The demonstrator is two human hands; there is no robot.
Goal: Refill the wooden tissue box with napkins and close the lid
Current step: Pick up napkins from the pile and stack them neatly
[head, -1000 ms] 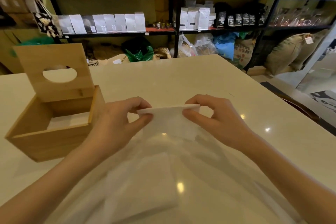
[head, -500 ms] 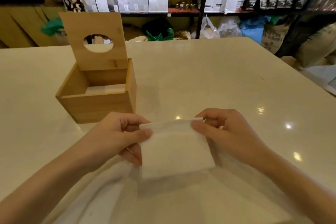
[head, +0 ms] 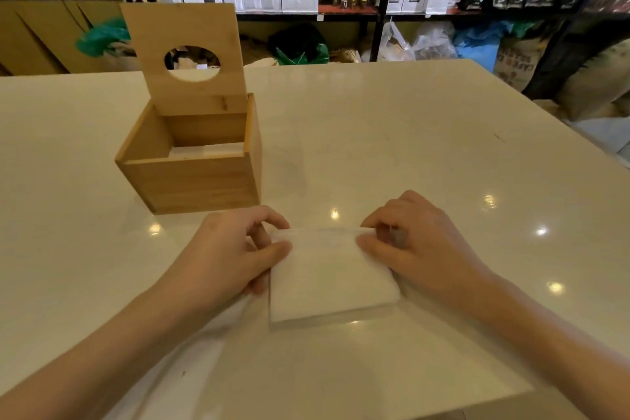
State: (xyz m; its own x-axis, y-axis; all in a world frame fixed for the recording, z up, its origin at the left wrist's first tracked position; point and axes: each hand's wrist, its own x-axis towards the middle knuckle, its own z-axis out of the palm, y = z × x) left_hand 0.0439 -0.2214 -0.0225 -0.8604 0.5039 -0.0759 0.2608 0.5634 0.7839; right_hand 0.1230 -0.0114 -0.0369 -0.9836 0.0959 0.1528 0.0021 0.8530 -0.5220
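Head view: wooden tissue box (head: pixel 191 177) wall hides most napkins (head: pixel 206 151) inside.

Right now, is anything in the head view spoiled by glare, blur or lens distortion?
Head view: small bright ceiling-light glints dot the glossy table but hide nothing; the wide-angle lens bows the table's far edge and the shelves; the shelves are dim and soft, labels unreadable; the napkin stack, both hands and the wooden box are sharp, and the white stack shows little surface detail.
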